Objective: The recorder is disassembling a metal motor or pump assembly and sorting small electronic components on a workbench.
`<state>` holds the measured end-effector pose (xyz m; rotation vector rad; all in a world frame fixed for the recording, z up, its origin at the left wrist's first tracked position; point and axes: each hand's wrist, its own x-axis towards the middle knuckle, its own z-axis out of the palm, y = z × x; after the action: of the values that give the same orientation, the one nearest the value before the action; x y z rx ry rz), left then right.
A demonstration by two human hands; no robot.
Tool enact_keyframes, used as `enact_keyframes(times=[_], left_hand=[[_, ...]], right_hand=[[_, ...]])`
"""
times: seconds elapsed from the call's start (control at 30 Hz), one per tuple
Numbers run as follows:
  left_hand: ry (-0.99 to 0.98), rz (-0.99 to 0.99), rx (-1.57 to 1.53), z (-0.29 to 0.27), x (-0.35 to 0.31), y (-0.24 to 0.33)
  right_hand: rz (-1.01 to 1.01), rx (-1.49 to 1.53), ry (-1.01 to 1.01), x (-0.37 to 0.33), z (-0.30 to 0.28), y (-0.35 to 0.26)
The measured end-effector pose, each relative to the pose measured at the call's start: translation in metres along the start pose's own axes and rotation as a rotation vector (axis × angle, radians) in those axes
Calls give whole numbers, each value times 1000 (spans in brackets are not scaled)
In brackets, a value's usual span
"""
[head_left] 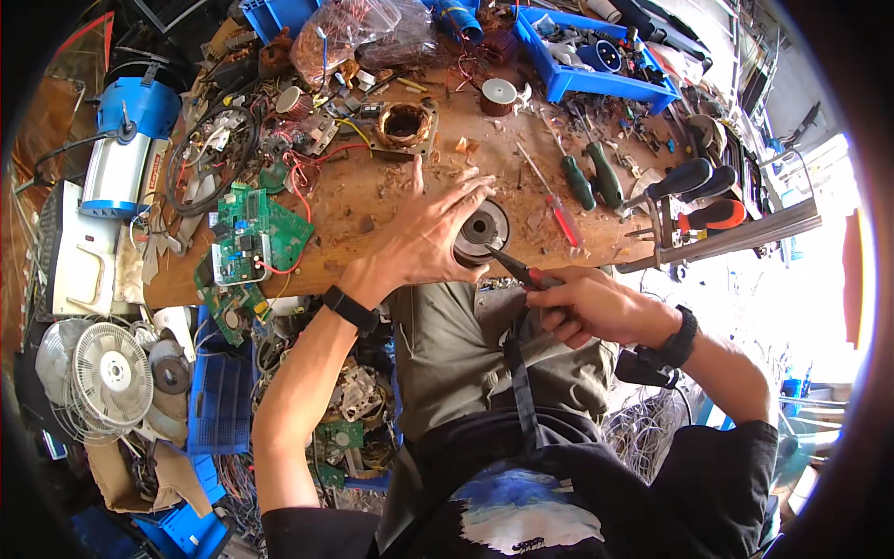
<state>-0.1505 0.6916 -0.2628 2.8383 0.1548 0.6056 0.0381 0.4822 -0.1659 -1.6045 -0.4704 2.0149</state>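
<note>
My left hand (pixel 426 228) is curled round a dark, round metal part (pixel 482 220) with a hole in its centre, holding it at the front edge of the wooden bench (pixel 345 219). In my right hand (pixel 589 304) is a pair of needle-nose pliers (pixel 533 277) with red handles. Their tapered jaws touch or nearly touch the rim of the round part. Whether the jaw tips are pinching anything is too small to tell. Beyond my left hand sits a copper-wound motor stator (pixel 405 126).
Right of the round part lie a red-handled screwdriver (pixel 563 222) and green-handled tools (pixel 603 174); several more handles stand in a rack (pixel 680 238). Green circuit boards (pixel 251 238) overhang the bench's left front. A blue bin (pixel 605 84) of parts stands at the back.
</note>
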Motion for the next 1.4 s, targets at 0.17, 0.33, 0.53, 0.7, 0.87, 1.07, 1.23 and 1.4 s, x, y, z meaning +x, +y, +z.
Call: enact_keyframes(times=[0.17,0.33,0.53,0.7,0.87,1.07,1.23,1.4], left_hand=[[-98,-158,-40,-4,-5,23],[-183,-242,75,-14,-4,59],[71,-244,-96,15,-21,58],[40,-248,-266,19,-17,53],[49,-268,-317,16,-14,53],[57,-328,-353,15,-13,51],[46,-295,-300,15,-9,54],[60,-317,-339,14,-11,55]], right_hand=[[59,-230,52,-12,0,-16],[85,-519,119,-21,-12,-16],[57,-686,109,-22,-17,-22],[-111,-813,141,-16,-19,-7],[-349,-820,217,-4,-22,23],[-482,-816,244,6,-21,32],[-601,-682,290,12,-6,15],[-585,-683,244,0,-12,10]])
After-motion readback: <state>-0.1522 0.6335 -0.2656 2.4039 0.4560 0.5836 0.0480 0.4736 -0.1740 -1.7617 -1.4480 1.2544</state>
